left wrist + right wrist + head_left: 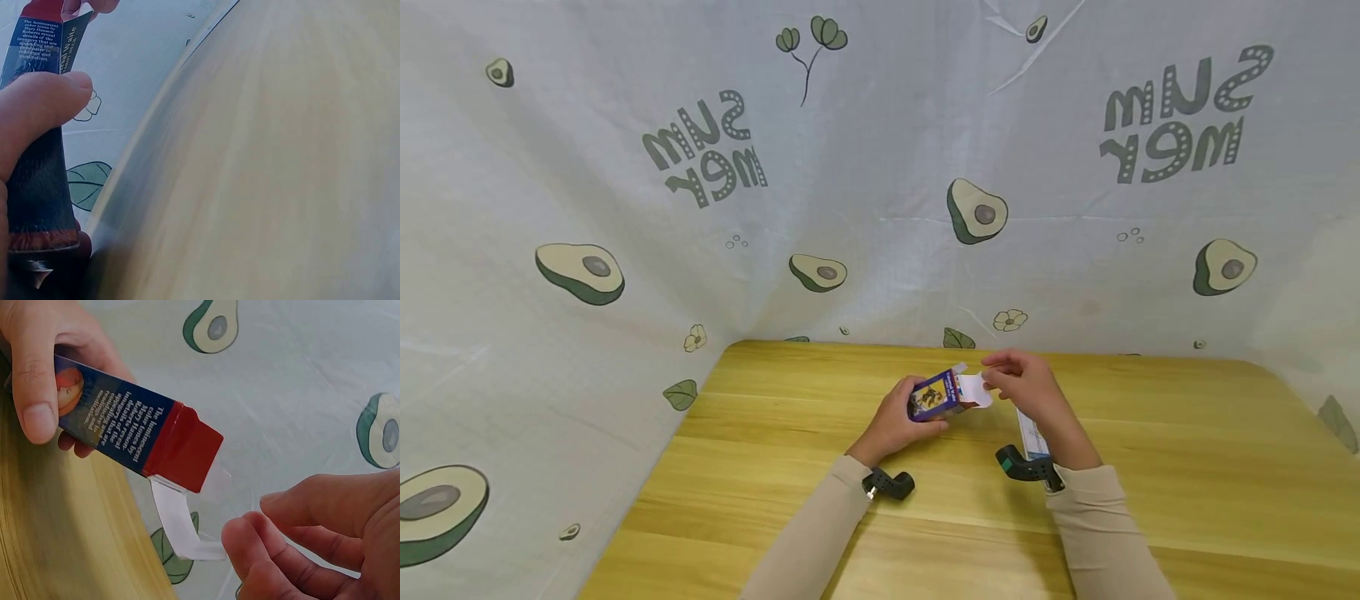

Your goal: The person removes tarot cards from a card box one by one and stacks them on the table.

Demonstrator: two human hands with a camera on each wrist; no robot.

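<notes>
In the head view my left hand [898,425] grips a small blue card box [934,397] with a picture on its front. The box is tilted, and its end flap [974,390] stands folded out, white side showing. In the right wrist view the left thumb [34,394] lies across the printed narrow side, near a red side flap [190,447]. My right hand [1022,383] is at the flap's free edge, its fingers loosely bent. One right fingertip [240,540] seems to touch the white flap; nothing shows pinched between thumb and fingers. The box's inside is hidden.
A flat white and blue printed item [1032,435] lies on the wooden table [775,433], partly under the right forearm. Behind the table hangs a pale curtain [880,167] printed with avocados. Each wrist carries a black camera mount [891,483].
</notes>
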